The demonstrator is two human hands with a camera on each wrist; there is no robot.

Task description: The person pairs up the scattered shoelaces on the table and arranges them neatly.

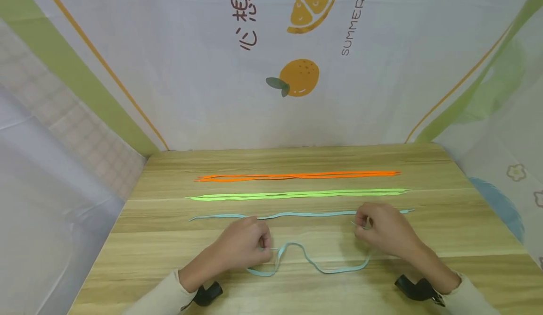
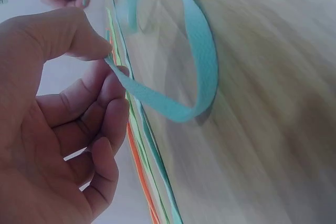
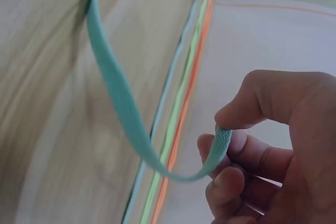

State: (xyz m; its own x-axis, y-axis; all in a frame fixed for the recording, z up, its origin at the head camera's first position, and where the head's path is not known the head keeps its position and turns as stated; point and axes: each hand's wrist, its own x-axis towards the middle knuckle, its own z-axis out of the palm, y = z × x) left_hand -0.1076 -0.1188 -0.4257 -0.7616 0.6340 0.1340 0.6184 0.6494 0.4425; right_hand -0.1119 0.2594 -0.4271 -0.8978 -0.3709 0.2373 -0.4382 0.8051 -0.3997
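A light blue shoelace (image 1: 335,271) hangs in loose curves between the two hands, its middle lying on the table. My left hand (image 1: 242,244) pinches it near one end between thumb and forefinger, the other fingers curled. On the other side my right hand (image 1: 388,230) pinches it near its opposite end, a short tip showing past the fingers. A second light blue shoelace (image 1: 305,214) lies stretched sideways just beyond the hands; the right hand hides part of it. In the right wrist view the held shoelace (image 3: 118,98) sags from the fingertips.
Behind the blue lace lie green shoelaces (image 1: 297,194) and, farther back, orange shoelaces (image 1: 297,176), all roughly parallel on the wooden table (image 1: 169,268). A white printed cloth (image 1: 212,107) hangs along the table's back edge, with more cloth at both sides.
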